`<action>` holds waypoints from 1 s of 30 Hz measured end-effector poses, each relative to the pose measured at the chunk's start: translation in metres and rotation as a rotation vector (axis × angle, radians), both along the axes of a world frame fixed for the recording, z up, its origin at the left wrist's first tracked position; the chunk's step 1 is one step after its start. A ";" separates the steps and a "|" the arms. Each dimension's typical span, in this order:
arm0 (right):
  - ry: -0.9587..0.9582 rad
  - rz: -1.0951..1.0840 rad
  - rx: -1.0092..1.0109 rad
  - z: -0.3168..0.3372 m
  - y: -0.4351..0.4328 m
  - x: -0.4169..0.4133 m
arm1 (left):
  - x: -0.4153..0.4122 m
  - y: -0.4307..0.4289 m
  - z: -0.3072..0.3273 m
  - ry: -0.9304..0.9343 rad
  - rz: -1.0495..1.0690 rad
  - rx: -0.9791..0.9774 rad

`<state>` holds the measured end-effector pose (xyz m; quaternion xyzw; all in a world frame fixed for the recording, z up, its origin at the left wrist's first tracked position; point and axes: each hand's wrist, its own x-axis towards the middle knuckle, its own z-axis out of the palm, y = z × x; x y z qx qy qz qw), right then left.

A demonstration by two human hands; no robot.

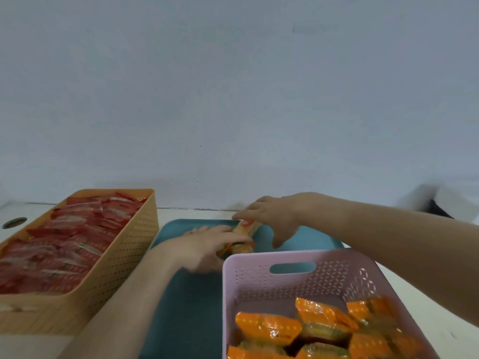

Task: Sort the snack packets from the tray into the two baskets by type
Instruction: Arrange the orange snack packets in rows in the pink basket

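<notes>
A teal tray (186, 301) lies in the middle of the table. On its far part my left hand (210, 244) closes over an orange packet (239, 247), and my right hand (269, 216) pinches a red-ended packet (246, 226) just beyond it. An orange basket (124, 255) on the left holds several red packets (64, 242). A pink basket (259, 283) at front right, resting over the tray's right side, holds several orange packets (269, 327). The basket's rim hides part of the packet under my left hand.
A pale wall rises right behind the table. A round hole (14, 222) sits in the tabletop at far left. A white object with a dark opening (438, 203) stands at the far right.
</notes>
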<state>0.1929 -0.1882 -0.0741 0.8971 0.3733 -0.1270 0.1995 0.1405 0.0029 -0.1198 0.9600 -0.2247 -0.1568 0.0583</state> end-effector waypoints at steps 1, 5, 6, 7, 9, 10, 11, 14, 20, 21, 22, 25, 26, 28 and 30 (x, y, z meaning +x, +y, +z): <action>-0.020 0.010 -0.015 0.001 0.002 -0.001 | -0.001 0.004 0.002 0.016 -0.009 -0.009; 0.037 -0.056 0.016 0.001 -0.002 -0.008 | -0.002 0.011 -0.005 -0.004 0.145 -0.312; 0.052 -0.092 0.024 0.002 -0.004 -0.010 | -0.003 0.012 -0.006 -0.076 0.196 -0.360; 0.056 -0.119 0.019 0.003 -0.006 -0.012 | -0.005 0.012 -0.005 -0.146 0.230 -0.365; 0.055 -0.166 0.019 0.005 -0.010 -0.013 | -0.010 0.012 0.001 -0.116 0.235 -0.370; 0.087 -0.212 0.067 0.008 -0.012 -0.012 | -0.014 0.011 0.009 -0.023 0.207 -0.344; 0.173 -0.288 0.172 0.010 -0.014 -0.011 | -0.018 0.009 0.015 0.062 0.183 -0.290; 0.598 -0.533 0.524 0.020 -0.018 -0.010 | -0.020 -0.009 0.016 0.062 0.154 0.021; 0.805 -0.467 0.463 0.017 -0.009 -0.019 | -0.012 -0.032 0.000 -0.075 0.230 -0.093; 0.775 -0.452 0.488 0.018 -0.009 -0.021 | -0.012 -0.029 0.000 -0.106 0.259 -0.160; 0.739 -0.441 0.526 0.021 -0.010 -0.024 | -0.013 -0.026 0.001 -0.155 0.287 -0.213; 0.639 -0.425 0.787 0.035 -0.018 -0.032 | -0.024 -0.018 0.016 -0.381 0.368 -0.497; 0.639 -0.436 0.933 0.044 -0.022 -0.037 | -0.028 -0.016 0.026 -0.448 0.391 -0.619; 0.678 -0.451 1.233 0.062 -0.032 -0.049 | -0.042 -0.016 0.050 -0.543 0.443 -0.848; 0.665 -0.410 1.405 0.078 -0.043 -0.068 | -0.061 -0.023 0.074 -0.548 0.441 -1.096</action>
